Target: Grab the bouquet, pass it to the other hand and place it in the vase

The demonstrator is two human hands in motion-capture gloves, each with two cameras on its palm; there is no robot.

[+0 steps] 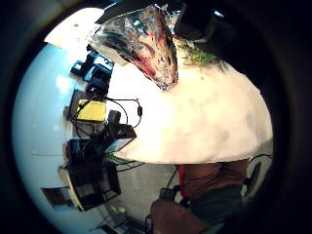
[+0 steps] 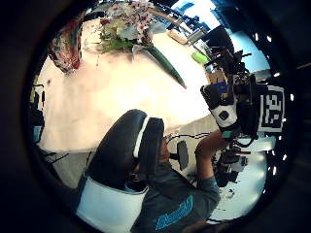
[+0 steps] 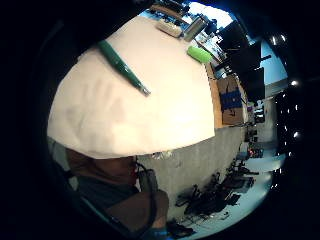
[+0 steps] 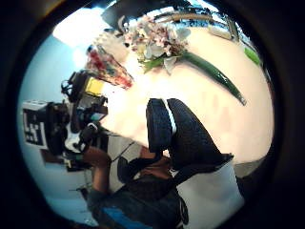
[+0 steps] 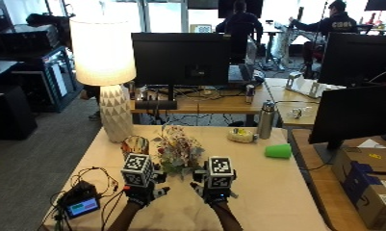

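Note:
The bouquet [image 5: 176,150] of white and pink flowers lies on the cream tablecloth [image 5: 269,192], its heads beside the multicoloured vase [image 5: 135,144]. Its long green stem [image 4: 214,74] runs away from the vase across the cloth, as the stem [image 3: 122,67] and flowers [image 2: 127,22] show in the palm views. The vase [image 1: 146,44] stands upright near the lamp. My left hand [image 5: 143,191] and right hand [image 5: 210,191] hover side by side just in front of the bouquet, apart from it. Both have relaxed fingers [image 4: 178,136] and hold nothing.
A white lamp [image 5: 109,86] stands at the table's back left. A steel bottle [image 5: 265,120], a small white object [image 5: 242,136] and a green cup [image 5: 277,151] sit at the back right. A small device with cables [image 5: 82,206] lies at the front left corner.

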